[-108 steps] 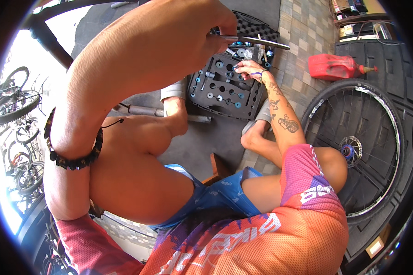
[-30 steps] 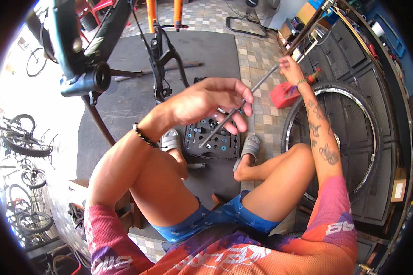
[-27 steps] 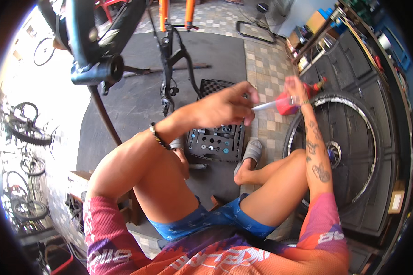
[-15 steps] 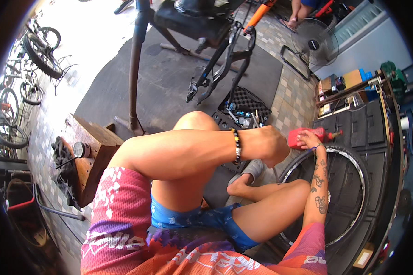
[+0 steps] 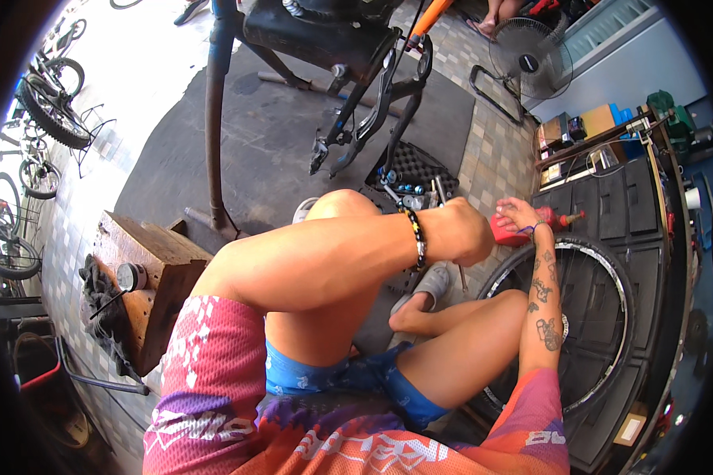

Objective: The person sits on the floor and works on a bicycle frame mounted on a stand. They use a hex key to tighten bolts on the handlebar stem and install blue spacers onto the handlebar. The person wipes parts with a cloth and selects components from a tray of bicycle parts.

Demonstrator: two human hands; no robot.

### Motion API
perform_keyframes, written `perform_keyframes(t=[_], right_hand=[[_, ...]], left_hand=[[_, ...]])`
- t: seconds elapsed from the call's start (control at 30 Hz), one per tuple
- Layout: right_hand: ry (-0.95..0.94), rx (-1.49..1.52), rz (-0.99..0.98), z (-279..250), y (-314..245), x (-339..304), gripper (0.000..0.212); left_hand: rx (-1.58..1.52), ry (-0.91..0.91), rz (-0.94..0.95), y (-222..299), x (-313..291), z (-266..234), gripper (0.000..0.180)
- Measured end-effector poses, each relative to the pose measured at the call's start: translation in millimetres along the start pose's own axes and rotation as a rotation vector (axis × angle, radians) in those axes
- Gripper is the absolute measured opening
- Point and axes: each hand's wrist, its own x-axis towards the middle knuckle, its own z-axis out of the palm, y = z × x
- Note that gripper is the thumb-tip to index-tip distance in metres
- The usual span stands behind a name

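My left hand (image 5: 463, 231) is closed in a fist in front of my knees, its palm side hidden. A thin rod (image 5: 463, 279) sticks out below the fist and seems to pass through it; its kind does not show. To the right, my right hand (image 5: 518, 217) has its fingers apart over a red plastic bottle (image 5: 509, 233) with a red spout, the palm at or just above the bottle. Behind my left hand lies an open black tool case (image 5: 424, 165) with foam lining and small metal parts, partly hidden by my arm.
A bicycle frame (image 5: 356, 134) hangs in a repair stand (image 5: 215, 119) over a dark mat. A bicycle wheel (image 5: 619, 317) rests by black drawers (image 5: 602, 206) at right. At left stands a wooden block (image 5: 154, 277) with a small tin (image 5: 131, 276). Further back is a fan (image 5: 529, 63).
My right hand's fingers have loosened from around the red bottle and spread. My left fist has stayed nearly in place with the thin rod. The whole view has shifted slightly.
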Motion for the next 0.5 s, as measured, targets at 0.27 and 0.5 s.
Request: perform_keyframes(t=[0.27,0.5], right_hand=[[-0.011,-0.072,-0.039,-9.3,12.4,29.4,0.055],[0.055,-0.158,-0.095,8.0,-20.3,19.2,0.060]], left_hand=[[-0.091,0.612,0.075,-49.0,-14.6,-6.1,0.018],[-1.092,0.775,0.266,-63.9,-35.5,-33.0,0.017]])
